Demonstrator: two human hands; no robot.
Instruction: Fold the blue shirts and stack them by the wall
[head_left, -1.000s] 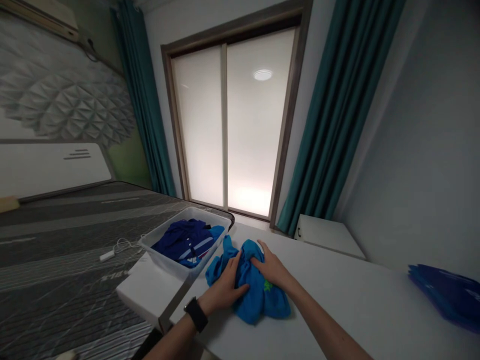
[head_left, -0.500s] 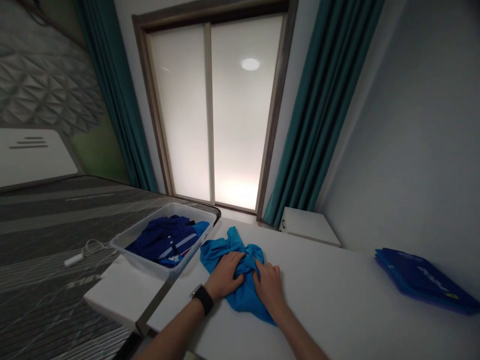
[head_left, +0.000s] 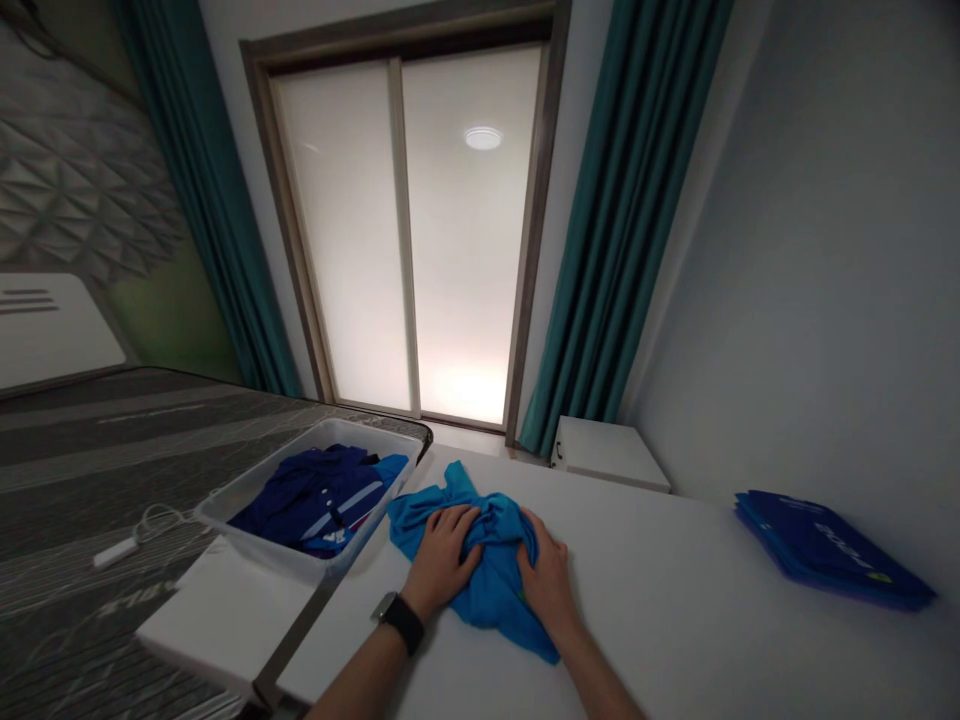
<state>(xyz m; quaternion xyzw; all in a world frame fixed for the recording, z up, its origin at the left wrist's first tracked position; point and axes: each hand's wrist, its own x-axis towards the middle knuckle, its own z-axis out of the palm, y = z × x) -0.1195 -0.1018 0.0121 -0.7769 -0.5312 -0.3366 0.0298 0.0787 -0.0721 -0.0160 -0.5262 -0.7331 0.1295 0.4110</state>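
A crumpled bright blue garment lies bunched on the white tabletop; its folds hide what kind it is. My left hand, with a black watch on the wrist, rests over its left part, fingers bent into the cloth and thumb apart. On the right side my right hand grips a fold between thumb and fingers. Some fingertips are hidden by fabric. Left of the garment stands a clear plastic bin holding dark blue clothes.
Folded blue clothes are stacked at the table's right, by the wall. A white cabinet stands beyond the far edge. At left, a dark patterned mattress carries a white power strip with a cord.
My right hand has shifted to the garment's right edge and taken a fold there, opening the bunched cloth slightly. The left hand stays on it. The view has turned a little to the right.
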